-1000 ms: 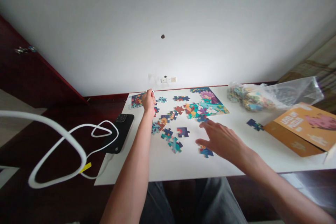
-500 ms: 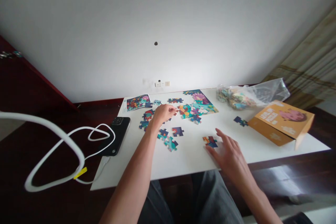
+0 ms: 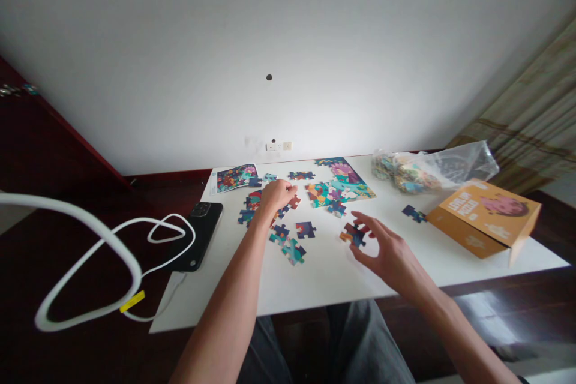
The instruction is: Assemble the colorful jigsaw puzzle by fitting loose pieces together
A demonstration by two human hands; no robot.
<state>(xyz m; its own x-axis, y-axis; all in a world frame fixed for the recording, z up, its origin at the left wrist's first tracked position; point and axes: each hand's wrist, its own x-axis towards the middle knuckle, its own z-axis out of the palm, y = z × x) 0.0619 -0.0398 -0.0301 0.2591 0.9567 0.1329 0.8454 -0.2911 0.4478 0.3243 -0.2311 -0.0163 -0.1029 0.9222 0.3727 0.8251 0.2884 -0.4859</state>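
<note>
My left hand (image 3: 276, 197) is closed in a pinch over the loose pieces, at a reddish puzzle piece (image 3: 295, 201); its fingertips are partly hidden. An orange and dark blue puzzle piece (image 3: 352, 234) lies between the thumb and fingers of my right hand (image 3: 382, 243), low over the white table. Between the hands is a purple-blue piece (image 3: 305, 230) with an orange shape. Beyond them lies a joined section of the jigsaw (image 3: 339, 192) with white rabbits and a pink flower. Joined teal pieces (image 3: 292, 251) rest nearer the front edge.
A picture sheet (image 3: 236, 177) lies at the back left. A black phone (image 3: 202, 234) and a looped white cable (image 3: 96, 228) are at the left. On the right stand an orange puzzle box (image 3: 486, 216), a bag of pieces (image 3: 414, 173) and a dark blue piece (image 3: 413, 213).
My left hand has drawn back slightly leftward from the joined section, the reddish piece with it. My right hand has closed in on the orange and blue piece, which has turned and shifted left.
</note>
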